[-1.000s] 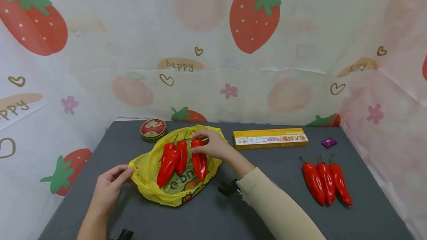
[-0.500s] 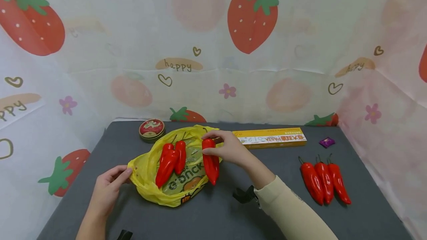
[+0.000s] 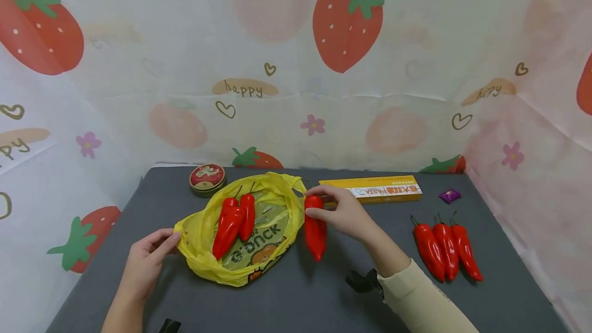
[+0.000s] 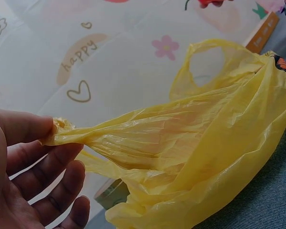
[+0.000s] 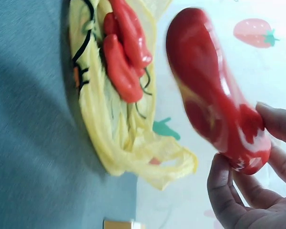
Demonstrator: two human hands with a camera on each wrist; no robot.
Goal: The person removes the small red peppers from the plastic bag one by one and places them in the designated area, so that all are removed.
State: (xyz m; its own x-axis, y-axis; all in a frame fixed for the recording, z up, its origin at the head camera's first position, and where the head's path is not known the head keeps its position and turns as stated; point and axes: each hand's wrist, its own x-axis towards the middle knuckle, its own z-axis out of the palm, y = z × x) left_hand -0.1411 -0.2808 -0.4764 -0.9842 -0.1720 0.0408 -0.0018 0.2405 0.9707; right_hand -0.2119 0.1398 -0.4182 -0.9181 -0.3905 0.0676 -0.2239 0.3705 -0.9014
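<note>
Yellow bag — three red peppers inside

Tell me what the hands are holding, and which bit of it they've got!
The right fingers hold a red pepper by its upper end. The left fingers pinch the yellow bag by a gathered bit of its edge.

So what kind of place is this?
Probably a small indoor setup for play or filming: a strawberry-print sheet hangs behind a dark table, where a yellow bag and red peppers lie.
</note>
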